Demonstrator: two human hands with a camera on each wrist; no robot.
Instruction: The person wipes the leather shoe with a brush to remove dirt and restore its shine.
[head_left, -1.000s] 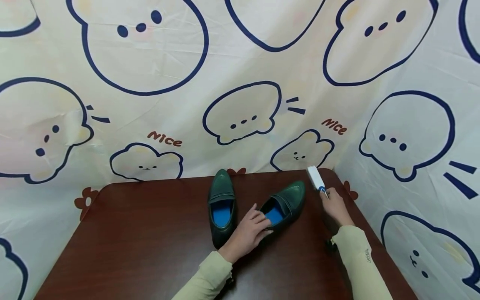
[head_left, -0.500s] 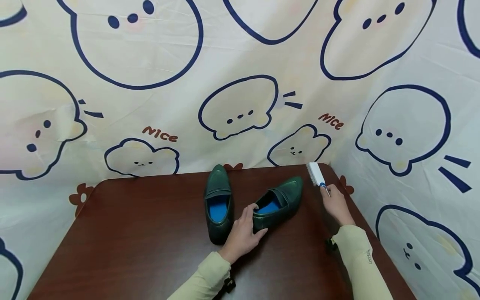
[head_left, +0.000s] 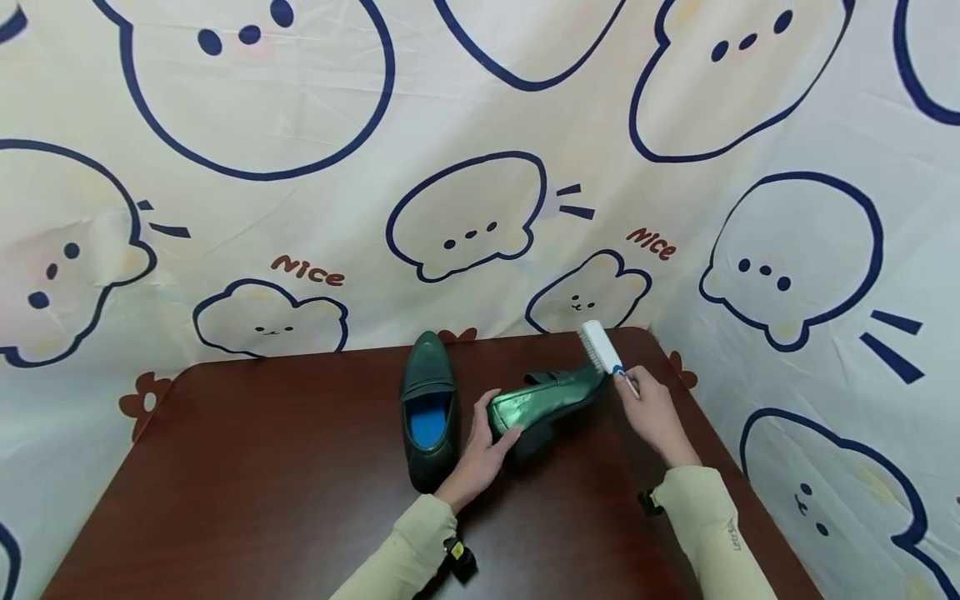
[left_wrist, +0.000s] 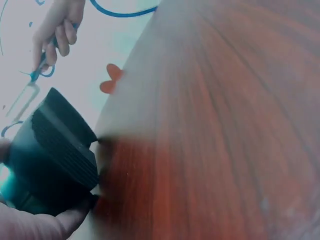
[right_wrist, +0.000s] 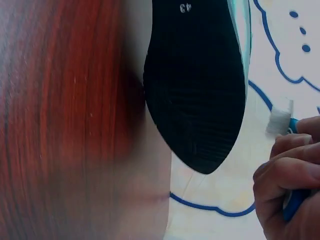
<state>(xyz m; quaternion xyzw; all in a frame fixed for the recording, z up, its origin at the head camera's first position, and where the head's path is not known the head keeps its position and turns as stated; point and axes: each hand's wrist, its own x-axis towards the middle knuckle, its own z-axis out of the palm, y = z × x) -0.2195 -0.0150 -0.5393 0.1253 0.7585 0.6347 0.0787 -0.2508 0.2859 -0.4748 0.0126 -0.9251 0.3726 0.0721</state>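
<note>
My left hand (head_left: pixel 477 454) grips the heel of a dark green loafer (head_left: pixel 543 402), thumb on one side and fingers on the other. The loafer is tipped on its side, and its black ribbed sole (right_wrist: pixel 197 95) faces the right wrist camera. In my right hand (head_left: pixel 654 414) is a white-headed brush (head_left: pixel 600 345) with a blue and white handle. Its pale bristles hang close to the loafer's toe; the right wrist view shows a gap between them. The matching loafer (head_left: pixel 429 371) stands upright to the left, with a blue insole.
A dark brown wooden table (head_left: pixel 285 467) lies under both shoes. Behind it and to the right hangs a cream cloth (head_left: pixel 465 108) printed with cartoon bears, close against the table's edges.
My left hand has taken hold of the right-hand loafer's heel and tipped it onto its side. My right hand has brought the brush leftward over the toe.
</note>
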